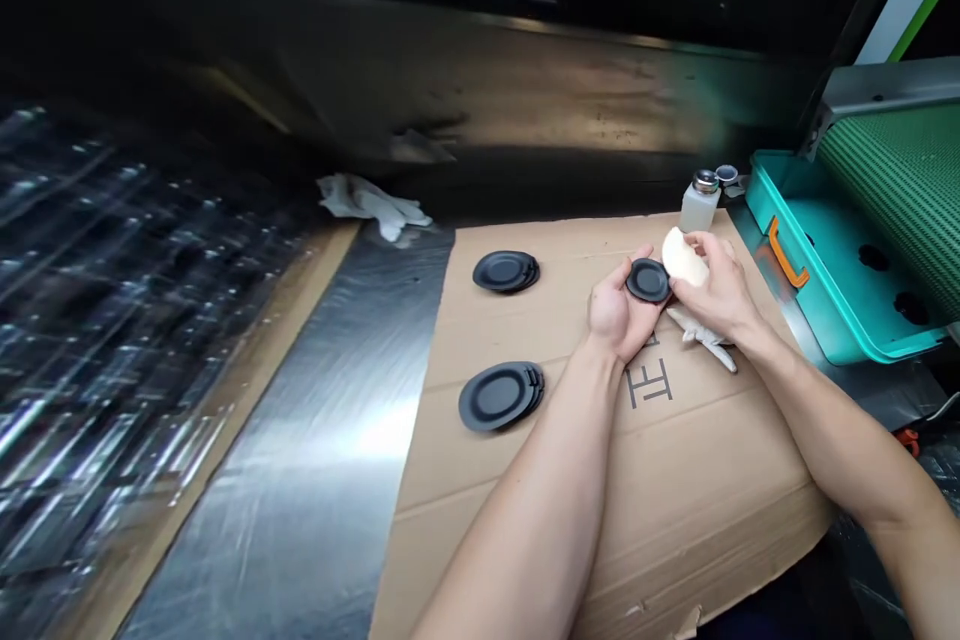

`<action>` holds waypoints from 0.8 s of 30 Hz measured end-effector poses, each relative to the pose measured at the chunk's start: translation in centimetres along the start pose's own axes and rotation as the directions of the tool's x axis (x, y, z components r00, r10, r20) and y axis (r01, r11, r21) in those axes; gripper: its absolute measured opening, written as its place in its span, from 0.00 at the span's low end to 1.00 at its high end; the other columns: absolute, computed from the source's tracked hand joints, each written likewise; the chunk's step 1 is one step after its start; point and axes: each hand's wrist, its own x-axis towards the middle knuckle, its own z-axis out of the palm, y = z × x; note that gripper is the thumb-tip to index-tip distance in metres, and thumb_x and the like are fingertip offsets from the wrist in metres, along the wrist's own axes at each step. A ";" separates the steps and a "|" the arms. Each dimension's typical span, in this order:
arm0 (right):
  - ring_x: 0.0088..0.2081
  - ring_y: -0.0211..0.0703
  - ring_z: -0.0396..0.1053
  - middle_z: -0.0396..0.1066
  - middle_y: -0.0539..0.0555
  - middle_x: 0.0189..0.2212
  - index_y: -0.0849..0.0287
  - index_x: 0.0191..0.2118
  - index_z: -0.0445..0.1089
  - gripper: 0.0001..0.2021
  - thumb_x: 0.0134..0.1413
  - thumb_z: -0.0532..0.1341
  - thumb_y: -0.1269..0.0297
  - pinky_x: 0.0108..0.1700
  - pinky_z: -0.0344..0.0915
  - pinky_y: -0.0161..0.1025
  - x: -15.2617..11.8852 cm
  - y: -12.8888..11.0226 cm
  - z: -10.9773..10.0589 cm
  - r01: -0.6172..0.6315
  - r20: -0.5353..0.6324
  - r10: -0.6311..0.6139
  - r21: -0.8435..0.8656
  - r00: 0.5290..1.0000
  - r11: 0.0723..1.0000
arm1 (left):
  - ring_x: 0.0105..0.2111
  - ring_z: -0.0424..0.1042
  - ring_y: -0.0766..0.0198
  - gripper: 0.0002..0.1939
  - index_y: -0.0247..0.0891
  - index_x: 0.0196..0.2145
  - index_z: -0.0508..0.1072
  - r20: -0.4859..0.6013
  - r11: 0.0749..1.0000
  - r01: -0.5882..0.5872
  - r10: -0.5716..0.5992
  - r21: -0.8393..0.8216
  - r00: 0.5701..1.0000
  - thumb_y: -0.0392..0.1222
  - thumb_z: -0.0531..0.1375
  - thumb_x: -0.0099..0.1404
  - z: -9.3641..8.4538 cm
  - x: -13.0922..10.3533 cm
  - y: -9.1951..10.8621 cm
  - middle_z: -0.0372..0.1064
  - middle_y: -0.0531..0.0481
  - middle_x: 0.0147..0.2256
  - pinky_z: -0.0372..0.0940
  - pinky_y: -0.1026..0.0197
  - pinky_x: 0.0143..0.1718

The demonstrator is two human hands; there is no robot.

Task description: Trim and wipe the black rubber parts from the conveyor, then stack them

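My left hand [611, 315] is palm up over the cardboard, its fingers around a round black plastic part [649, 280] with a raised rim. Pinched in my right hand [716, 285] is a cream-white pad [684, 258], sponge-like, with one curved edge. The pad is right beside the black part; whether they touch I cannot tell. Below my right hand lies a crumpled greyish-white cloth [701, 335]. To the left of my hands, similar flat black parts rest in two small overlapping stacks, one farther away [504, 272] and one nearer [499, 397].
A flattened cardboard sheet [675, 480] covers part of the metal table [322, 450]. Behind my right hand stands a translucent bottle [699, 202] with a metal top. A teal bin [847, 320] with an orange handle is at right, beneath a green conveyor belt [900, 160]. A white cloth [371, 205] lies back left.
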 end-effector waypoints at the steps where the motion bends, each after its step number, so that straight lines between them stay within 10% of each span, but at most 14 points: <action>1: 0.53 0.52 0.64 0.66 0.59 0.51 0.58 0.58 0.63 0.27 0.49 0.63 0.65 0.56 0.63 0.48 -0.3 -0.2 -0.4 0.011 0.049 -0.012 0.007 0.999 1.000 | 0.52 0.73 0.55 0.18 0.33 0.51 0.70 -0.007 1.000 0.002 -0.002 0.000 1.000 0.41 0.47 0.73 0.0 0.0 0.0 0.74 0.39 0.50 0.66 0.48 0.57; 6: 0.49 0.51 0.67 0.69 0.57 0.48 0.57 0.55 0.65 0.24 0.52 0.64 0.62 0.50 0.65 0.45 -2.0 -2.2 -0.8 0.084 0.300 -0.090 0.034 0.950 0.996 | 0.53 0.73 0.52 0.18 0.34 0.54 0.69 -0.005 1.000 0.017 -0.017 0.016 1.000 0.43 0.48 0.73 -0.1 -0.1 -0.2 0.70 0.38 0.56 0.65 0.46 0.58; 24: 0.47 0.51 0.69 0.71 0.56 0.47 0.53 0.59 0.63 0.25 0.54 0.58 0.69 0.45 0.61 0.41 -1.3 0.1 -2.7 -0.085 0.225 0.164 -0.327 0.960 0.941 | 0.50 0.74 0.50 0.12 0.40 0.47 0.69 -0.139 0.998 -0.061 0.060 -0.001 0.988 0.47 0.54 0.72 -1.3 0.4 1.8 0.70 0.36 0.51 0.74 0.53 0.42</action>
